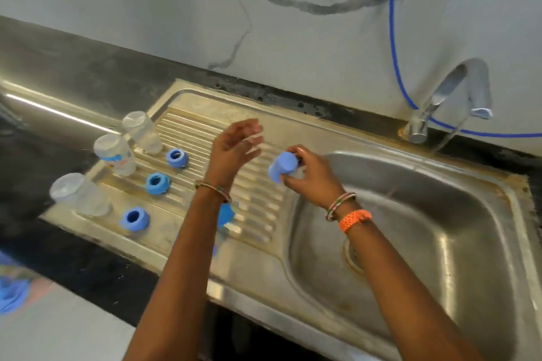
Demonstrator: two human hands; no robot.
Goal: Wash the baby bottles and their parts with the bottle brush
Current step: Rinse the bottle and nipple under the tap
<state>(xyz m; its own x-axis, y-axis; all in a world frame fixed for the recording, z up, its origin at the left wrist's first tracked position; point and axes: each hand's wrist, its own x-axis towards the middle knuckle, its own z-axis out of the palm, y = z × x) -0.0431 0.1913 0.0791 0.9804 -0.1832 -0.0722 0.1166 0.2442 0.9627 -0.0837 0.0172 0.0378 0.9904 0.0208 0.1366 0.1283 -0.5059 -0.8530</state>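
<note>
Right hand [305,173] round blue cap [282,166], perhaps above drainboard edge.

The right hand [308,176] grips a blue bottle cap [283,167] above the sink's drainboard [205,126]. The left hand [234,149] hovers open beside it. Three clear bottles [115,155] stand inverted nearby.

Two bare forearms in shot, no sleeves anywhere. The left hand [234,146] has thin bangles at its wrist, green and reddish beads on gold. The right hand [308,174] wears a similar stack of slim beaded bangles, and just behind them sits a bright orange woven band, snug round the wrist.
</note>
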